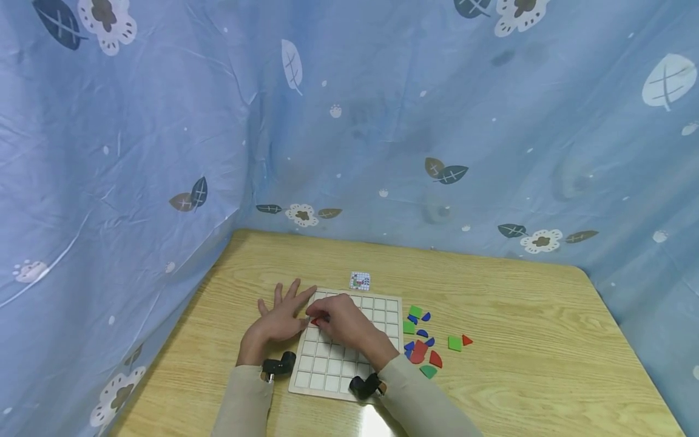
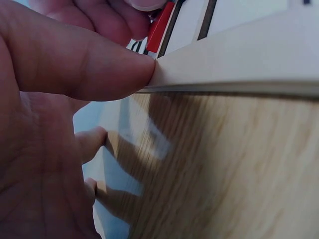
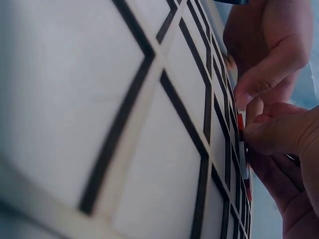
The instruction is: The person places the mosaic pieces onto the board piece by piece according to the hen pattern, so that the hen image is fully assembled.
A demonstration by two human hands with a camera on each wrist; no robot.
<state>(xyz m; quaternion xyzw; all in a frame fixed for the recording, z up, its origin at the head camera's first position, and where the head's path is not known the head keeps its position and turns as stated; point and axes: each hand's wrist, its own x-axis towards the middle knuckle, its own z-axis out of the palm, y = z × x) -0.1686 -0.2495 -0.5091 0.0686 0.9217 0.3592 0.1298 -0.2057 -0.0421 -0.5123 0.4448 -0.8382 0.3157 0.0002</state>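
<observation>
Red piece (image 2: 160,30) is pinched by the right hand (image 1: 347,321), left hand (image 1: 280,321) spread alongside.

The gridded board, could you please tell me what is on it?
A red piece shows near the left edge of the board, by the curled fingers of the right hand; the left hand touches that edge. In the head view, what lies under the right hand is covered.

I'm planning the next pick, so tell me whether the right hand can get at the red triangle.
Likely yes: nothing covers the red triangle, beside a green square. The right hand would probably first have to leave the red piece it has at the board.
</observation>
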